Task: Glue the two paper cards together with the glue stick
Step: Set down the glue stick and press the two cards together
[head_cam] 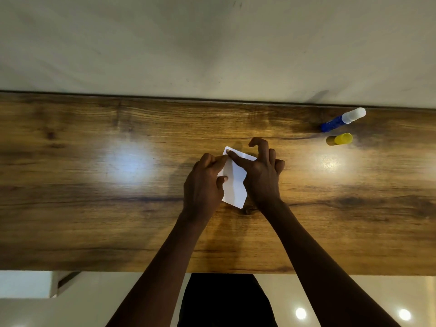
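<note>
The white paper cards [236,185] lie stacked at the middle of the wooden table [94,185]; I cannot tell the two sheets apart. My left hand [203,185] holds their left edge, thumb on top and forefinger reaching to the far corner. My right hand [262,171] covers the right edge and presses its forefinger on that same far corner, its other fingers arched up off the paper. The blue glue stick [342,119] lies uncapped at the far right with its white glue exposed. Its yellow cap [339,139] lies just in front of it.
A pale wall [212,43] rises directly behind the table's far edge. The near table edge runs across the bottom of the view, with my dark clothing below it. Bright light reflections sit on the wood left and right of my hands.
</note>
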